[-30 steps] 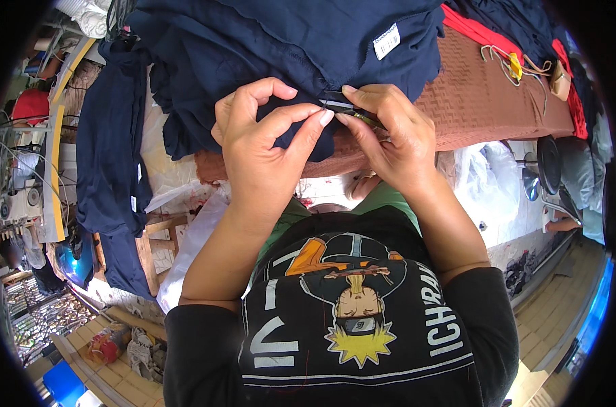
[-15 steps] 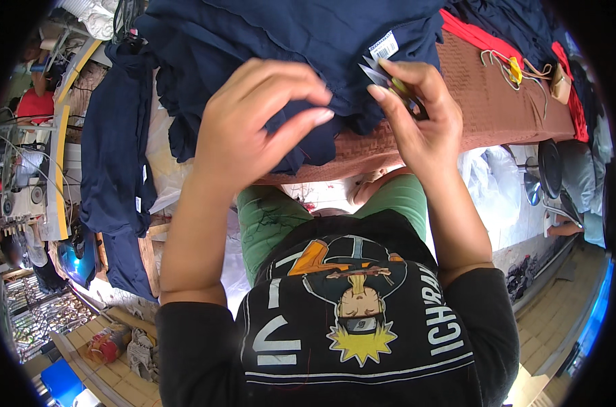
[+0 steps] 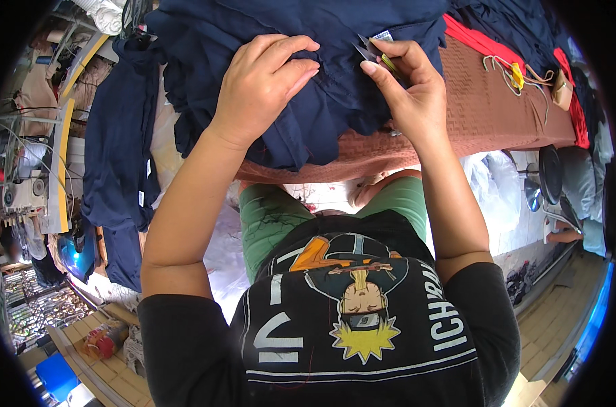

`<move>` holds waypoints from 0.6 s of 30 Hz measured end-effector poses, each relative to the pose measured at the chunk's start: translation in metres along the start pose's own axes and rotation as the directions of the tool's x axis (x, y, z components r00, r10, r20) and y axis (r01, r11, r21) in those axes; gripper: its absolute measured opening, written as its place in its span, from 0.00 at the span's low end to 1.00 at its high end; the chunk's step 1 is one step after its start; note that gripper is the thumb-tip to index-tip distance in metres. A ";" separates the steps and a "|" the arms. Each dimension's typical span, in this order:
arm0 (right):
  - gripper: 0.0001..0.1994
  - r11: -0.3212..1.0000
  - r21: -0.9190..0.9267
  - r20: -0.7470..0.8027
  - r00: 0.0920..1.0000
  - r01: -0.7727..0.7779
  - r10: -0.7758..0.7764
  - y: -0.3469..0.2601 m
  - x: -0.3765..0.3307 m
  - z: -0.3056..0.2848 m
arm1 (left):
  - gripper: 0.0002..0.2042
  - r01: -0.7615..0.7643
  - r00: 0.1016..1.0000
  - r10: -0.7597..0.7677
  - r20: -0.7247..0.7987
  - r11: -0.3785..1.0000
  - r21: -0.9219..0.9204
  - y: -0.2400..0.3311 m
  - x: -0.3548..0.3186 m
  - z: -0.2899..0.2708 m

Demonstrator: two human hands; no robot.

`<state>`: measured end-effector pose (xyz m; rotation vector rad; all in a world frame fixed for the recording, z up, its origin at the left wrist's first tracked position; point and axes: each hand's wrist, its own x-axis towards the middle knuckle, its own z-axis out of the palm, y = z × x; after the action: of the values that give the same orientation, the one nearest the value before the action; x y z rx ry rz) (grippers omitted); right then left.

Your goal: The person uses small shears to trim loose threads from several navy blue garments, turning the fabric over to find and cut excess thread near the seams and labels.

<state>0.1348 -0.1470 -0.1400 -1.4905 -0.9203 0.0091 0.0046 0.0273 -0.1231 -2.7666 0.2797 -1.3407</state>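
Note:
Navy blue garment cloth [image 3: 253, 24] lies bunched over the far part of the brown-covered surface. My left hand [image 3: 264, 88] is on this cloth, its fingers bent and the thumb close under the index finger, closed on a bit of it; the exact pinch is partly hidden. In my right hand [image 3: 416, 85] are small thread snips [image 3: 388, 63] with a yellow-green part. Their pointed blades are parted and aim up and left, just above the cloth. A white label [image 3: 384, 36] on the garment shows behind the right fingertips.
The brown textured cover [image 3: 484, 102] extends to the right, with a red strip of cloth [image 3: 481, 41] and tangled cords [image 3: 508, 74] on it. Another navy garment [image 3: 118, 129] hangs at the left. A clear plastic bag [image 3: 491, 190] is below the right edge.
Both hands have moved farther away over the cloth, the left also slightly right. The left thumb and fingers have come closer together. The snips stay in the right hand.

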 end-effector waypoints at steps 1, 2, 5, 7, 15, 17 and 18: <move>0.13 1.000 0.001 0.005 1.000 0.001 -0.001 -0.003 -0.002 0.000 | 0.08 0.001 1.000 -0.001 -0.004 1.000 0.010 0.000 -0.001 -0.001; 0.13 1.000 -0.004 0.032 0.999 0.020 -0.020 -0.004 -0.005 -0.002 | 0.08 0.036 0.999 -0.036 0.001 0.999 0.014 0.002 -0.001 -0.004; 0.13 0.991 -0.059 0.132 0.985 0.120 -0.112 -0.013 -0.016 -0.007 | 0.08 0.133 0.991 -0.133 0.009 0.991 0.025 0.014 -0.005 -0.019; 0.13 0.959 -0.142 0.229 0.950 0.247 -0.211 -0.022 -0.022 -0.009 | 0.08 0.191 0.981 -0.191 0.007 0.981 0.029 0.020 -0.010 -0.027; 0.11 0.791 -0.404 0.278 0.886 0.459 -0.372 -0.027 -0.022 0.005 | 0.08 0.179 0.984 -0.179 0.015 0.980 -0.088 0.036 -0.010 -0.036; 0.10 0.765 -0.468 0.239 0.897 0.442 -0.372 -0.027 -0.020 0.004 | 0.08 0.099 0.992 -0.079 0.096 0.968 -0.233 0.030 -0.010 -0.047; 0.10 0.752 -0.498 0.218 0.901 0.432 -0.374 -0.027 -0.019 0.002 | 0.09 0.066 0.995 -0.038 0.090 0.938 -0.339 0.024 -0.015 -0.049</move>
<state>0.1068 -0.1594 -0.1281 -1.7787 -1.4012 -0.5384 -0.0456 0.0081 -0.1071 -3.1237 0.4808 -1.2934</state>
